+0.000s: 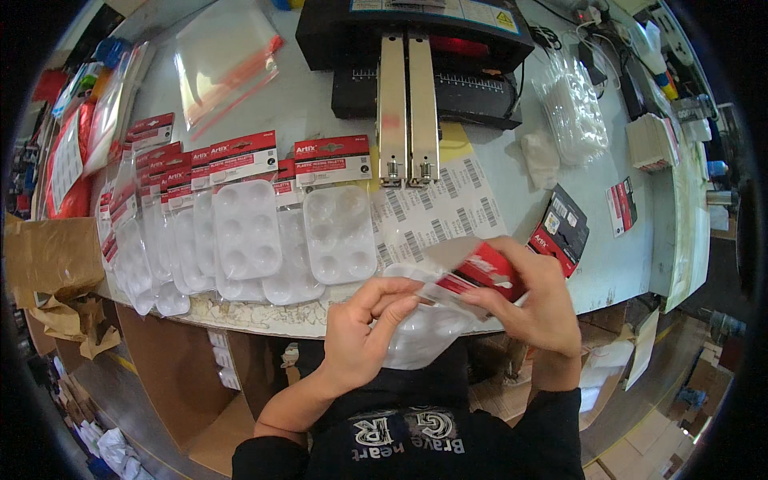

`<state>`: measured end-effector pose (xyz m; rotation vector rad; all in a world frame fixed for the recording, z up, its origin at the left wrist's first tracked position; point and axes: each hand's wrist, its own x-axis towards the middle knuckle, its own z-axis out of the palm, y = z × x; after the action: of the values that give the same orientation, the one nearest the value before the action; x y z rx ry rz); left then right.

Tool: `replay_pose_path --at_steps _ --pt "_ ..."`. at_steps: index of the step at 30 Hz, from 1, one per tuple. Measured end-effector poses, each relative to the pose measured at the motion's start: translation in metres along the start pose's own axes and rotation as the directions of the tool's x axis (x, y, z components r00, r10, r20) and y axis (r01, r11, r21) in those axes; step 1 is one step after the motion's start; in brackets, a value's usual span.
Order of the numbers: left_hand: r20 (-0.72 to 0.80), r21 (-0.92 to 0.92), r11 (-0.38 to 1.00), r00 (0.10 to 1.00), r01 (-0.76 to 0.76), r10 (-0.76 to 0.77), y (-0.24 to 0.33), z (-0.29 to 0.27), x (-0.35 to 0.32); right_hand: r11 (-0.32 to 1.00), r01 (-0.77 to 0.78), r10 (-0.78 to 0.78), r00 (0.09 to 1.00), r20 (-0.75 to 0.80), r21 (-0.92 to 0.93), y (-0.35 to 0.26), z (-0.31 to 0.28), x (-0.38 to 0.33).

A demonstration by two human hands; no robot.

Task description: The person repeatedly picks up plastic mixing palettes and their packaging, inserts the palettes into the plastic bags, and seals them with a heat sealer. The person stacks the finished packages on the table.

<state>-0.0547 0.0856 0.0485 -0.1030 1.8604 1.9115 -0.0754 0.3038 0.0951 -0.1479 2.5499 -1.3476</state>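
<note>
In front of my body a clear plastic bag with a white paint palette [428, 332] hangs between my hands. My left hand [356, 332] is closed, its thumb and fingertips pinching the bag's edge. My right hand [536, 300] is closed round a red header card [482, 272] at the bag's upper end. Whether that card is fixed to the bag, I cannot tell. Two gold metal arms [406, 112] of a black stapling machine [416, 48] reach toward me beyond the hands. Under their ends lies a sheet of barcode labels [436, 212].
Bagged white palettes [248, 228] with red header cards overlap along the table's left front. Clear bags [224, 60] lie behind them. Loose header cards [560, 228] and a bundle of clear plastic packs [572, 104] are at right. Cardboard boxes [172, 368] stand below the table edge.
</note>
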Motion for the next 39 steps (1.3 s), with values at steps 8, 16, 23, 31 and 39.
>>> replay_pose_path --at_steps 8,16,23,31,39 --pt "-0.068 0.181 0.971 0.983 -0.155 0.169 -0.001 -0.006 -0.002 0.998 0.030 -0.036 0.994 0.106 0.055 -0.014 0.013 0.020" --pt "-0.028 0.351 0.907 0.966 -0.233 0.259 -0.002 -0.004 -0.002 0.993 0.113 -0.106 0.975 0.194 -0.025 -0.005 0.005 0.025" --pt "-0.430 0.198 0.945 0.843 -0.262 0.324 -0.012 -0.014 0.009 0.875 -0.253 0.207 0.966 0.152 0.414 0.021 0.019 0.014" --pt "-0.454 0.155 0.969 0.857 -0.193 0.243 -0.018 -0.015 0.011 0.715 -0.221 0.226 0.971 0.080 0.664 0.031 0.043 0.005" --pt "-0.364 0.264 0.954 0.900 -0.145 0.237 -0.023 -0.015 0.058 0.450 -0.244 0.444 0.896 0.023 0.859 0.045 0.065 0.042"
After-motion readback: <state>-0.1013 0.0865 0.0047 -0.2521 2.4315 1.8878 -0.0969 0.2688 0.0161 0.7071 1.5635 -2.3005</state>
